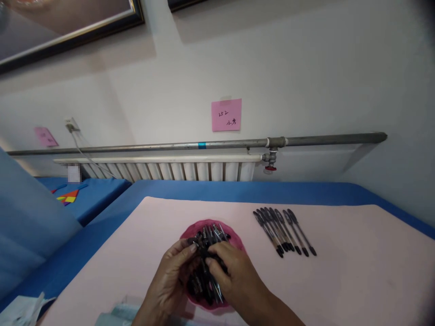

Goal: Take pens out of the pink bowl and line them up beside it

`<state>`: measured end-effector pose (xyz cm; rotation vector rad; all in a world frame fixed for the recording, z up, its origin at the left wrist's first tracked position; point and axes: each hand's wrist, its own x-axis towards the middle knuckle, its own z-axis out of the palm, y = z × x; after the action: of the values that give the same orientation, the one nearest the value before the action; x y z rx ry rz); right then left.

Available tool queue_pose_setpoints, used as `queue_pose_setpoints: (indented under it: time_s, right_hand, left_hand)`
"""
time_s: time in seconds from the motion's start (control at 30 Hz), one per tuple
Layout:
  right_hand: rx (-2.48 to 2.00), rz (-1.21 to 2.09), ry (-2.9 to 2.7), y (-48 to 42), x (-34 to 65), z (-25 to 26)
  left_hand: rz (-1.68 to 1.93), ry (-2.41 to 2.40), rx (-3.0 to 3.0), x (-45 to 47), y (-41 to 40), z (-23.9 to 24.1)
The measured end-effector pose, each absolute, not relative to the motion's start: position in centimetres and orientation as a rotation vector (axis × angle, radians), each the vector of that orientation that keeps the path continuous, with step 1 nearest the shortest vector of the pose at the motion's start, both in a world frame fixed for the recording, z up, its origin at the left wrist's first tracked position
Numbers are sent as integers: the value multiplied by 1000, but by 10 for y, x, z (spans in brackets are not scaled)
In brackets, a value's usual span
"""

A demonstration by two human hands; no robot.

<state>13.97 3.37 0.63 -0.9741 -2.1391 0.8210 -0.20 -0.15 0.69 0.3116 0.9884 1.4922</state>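
pink-covered desk [356, 262], front edge cropped: on my feed the left hand [170, 271] pinches a half-hidden dark piece [193, 241], palm inward; the right hand [236, 274] curls over basket [239, 241] pens [216, 233], grip i can't tell; loose pens [287, 231] lie toward the far edge.

Fingers [221, 249] partly hide the pens [216, 233] beneath them.

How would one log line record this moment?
left hand: pinches small dark piece; right hand: over bowl, grip unclear; bowl: pens inside; other pens: right of bowl, on pink sheet
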Motion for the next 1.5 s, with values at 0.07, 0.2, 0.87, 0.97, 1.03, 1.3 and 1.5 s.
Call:
queue_pose_setpoints:
  time_s: [0.07, 0.2, 0.87, 0.97, 1.03, 1.3, 1.5]
  right_hand:
    - [-986, 796, -2144, 33, 140, 7]
    - [-982, 740, -2148, 31, 141, 6]
    - [-1034, 800, -2152, 34, 143, 5]
    - [-1006, 681, -2140, 33, 144, 3]
    - [-989, 696, -2142, 33, 145, 2]
    - [-904, 705, -2179, 35, 146, 0]
    - [-924, 809, -2161, 36, 144, 0]
  left_hand:
    - [1488, 990, 318, 0, -1, 7]
    - [1488, 1010, 320, 3, -1, 2]
    - [1647, 1094, 260, -7, 2, 5]
    - [1659, 1089, 266, -11, 2, 5]
    - [1659, 1082, 273, -12, 2, 5]
    - [1694, 1076, 233, -14, 3, 3]
    - [1705, 1093, 234, -14, 3, 5]
